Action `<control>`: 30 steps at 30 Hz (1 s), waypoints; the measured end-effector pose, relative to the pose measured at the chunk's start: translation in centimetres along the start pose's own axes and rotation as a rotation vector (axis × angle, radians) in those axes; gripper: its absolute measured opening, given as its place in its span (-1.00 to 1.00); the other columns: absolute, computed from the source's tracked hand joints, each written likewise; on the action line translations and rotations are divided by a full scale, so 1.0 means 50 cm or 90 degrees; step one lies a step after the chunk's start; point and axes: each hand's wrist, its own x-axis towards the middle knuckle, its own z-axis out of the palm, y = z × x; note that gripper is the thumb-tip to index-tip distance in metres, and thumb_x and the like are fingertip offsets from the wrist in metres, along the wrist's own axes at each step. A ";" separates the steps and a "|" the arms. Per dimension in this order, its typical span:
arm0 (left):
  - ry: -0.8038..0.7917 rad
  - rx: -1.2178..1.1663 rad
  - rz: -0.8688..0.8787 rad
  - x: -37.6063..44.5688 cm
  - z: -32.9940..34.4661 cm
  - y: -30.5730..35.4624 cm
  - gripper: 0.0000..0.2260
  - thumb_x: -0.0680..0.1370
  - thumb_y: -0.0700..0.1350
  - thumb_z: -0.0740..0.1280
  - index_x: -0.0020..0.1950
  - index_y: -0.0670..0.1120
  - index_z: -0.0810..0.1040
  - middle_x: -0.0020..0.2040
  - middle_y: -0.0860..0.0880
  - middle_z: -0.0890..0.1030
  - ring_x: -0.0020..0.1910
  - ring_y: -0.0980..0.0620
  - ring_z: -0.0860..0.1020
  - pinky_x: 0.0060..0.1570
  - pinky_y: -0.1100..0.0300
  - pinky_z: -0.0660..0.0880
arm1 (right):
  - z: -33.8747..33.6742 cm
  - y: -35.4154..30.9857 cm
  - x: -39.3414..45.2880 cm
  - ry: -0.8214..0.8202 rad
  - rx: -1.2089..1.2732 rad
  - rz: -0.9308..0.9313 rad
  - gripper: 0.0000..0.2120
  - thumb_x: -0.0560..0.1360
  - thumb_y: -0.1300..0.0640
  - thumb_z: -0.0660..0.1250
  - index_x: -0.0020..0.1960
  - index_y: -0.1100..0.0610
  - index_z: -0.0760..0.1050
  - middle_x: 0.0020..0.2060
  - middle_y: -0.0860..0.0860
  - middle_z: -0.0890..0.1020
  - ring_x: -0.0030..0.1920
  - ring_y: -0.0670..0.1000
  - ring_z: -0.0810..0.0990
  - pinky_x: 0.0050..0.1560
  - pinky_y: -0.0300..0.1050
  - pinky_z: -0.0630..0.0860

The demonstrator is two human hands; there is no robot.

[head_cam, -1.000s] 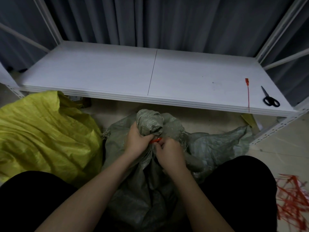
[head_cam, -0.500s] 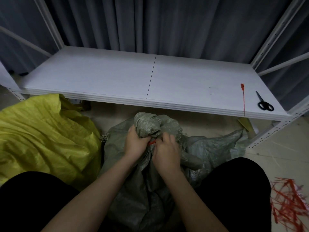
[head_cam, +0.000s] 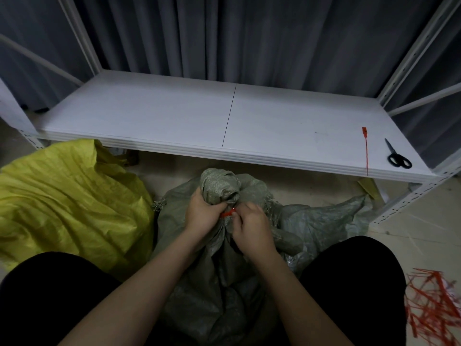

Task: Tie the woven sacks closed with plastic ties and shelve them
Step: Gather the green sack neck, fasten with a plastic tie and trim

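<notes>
This looks like a storeroom or small packing area rather than a home: a bare white metal rack (head_cam: 409, 196) with perforated uprights fills the middle of the frame, its low shelf board (head_cam: 174, 116) holding only a pair of scissors (head_cam: 398, 158) and one red tie (head_cam: 365, 148) at the right. Grey curtains (head_cam: 224, 33) close off the back, and on the pale tiled floor lie woven sacks, yellow (head_cam: 67, 203) at the left and grey-green (head_cam: 311, 221) at centre, with a heap of red plastic ties (head_cam: 434, 305) at lower right.

left hand (head_cam: 203, 212) and right hand (head_cam: 252, 224) gripping grey-green sack (head_cam: 219, 188) neck, red tie (head_cam: 228, 213)
</notes>
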 end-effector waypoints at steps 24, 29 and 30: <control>-0.112 0.907 0.886 0.020 -0.050 0.064 -0.80 0.42 -0.03 0.35 0.01 0.14 0.64 0.23 0.00 0.57 0.34 -0.05 0.44 0.39 -0.26 -0.10 | -0.012 0.019 0.015 -0.042 0.276 0.190 -0.66 0.48 0.23 0.35 -0.44 0.08 0.39 -0.39 0.03 0.47 -0.35 -0.05 0.41 -0.31 -0.19 0.25; -0.140 0.935 0.888 0.033 -0.038 0.083 -0.85 0.32 0.14 0.42 -0.14 0.20 0.62 -0.14 0.05 0.54 -0.03 -0.01 0.55 0.26 -0.13 0.16 | -0.029 -0.002 0.030 -0.215 0.124 0.221 -0.81 0.55 0.18 0.19 -0.20 0.20 0.47 -0.16 0.20 0.57 -0.11 0.16 0.53 -0.19 -0.11 0.33; -0.144 0.919 0.891 0.035 -0.037 0.081 -0.83 0.32 0.15 0.43 -0.12 0.20 0.62 -0.15 0.06 0.52 -0.05 -0.02 0.53 0.20 -0.10 0.19 | -0.033 -0.010 0.038 -0.261 0.101 0.226 -0.80 0.55 0.18 0.15 -0.10 0.24 0.51 -0.07 0.23 0.59 -0.04 0.19 0.55 -0.16 -0.10 0.36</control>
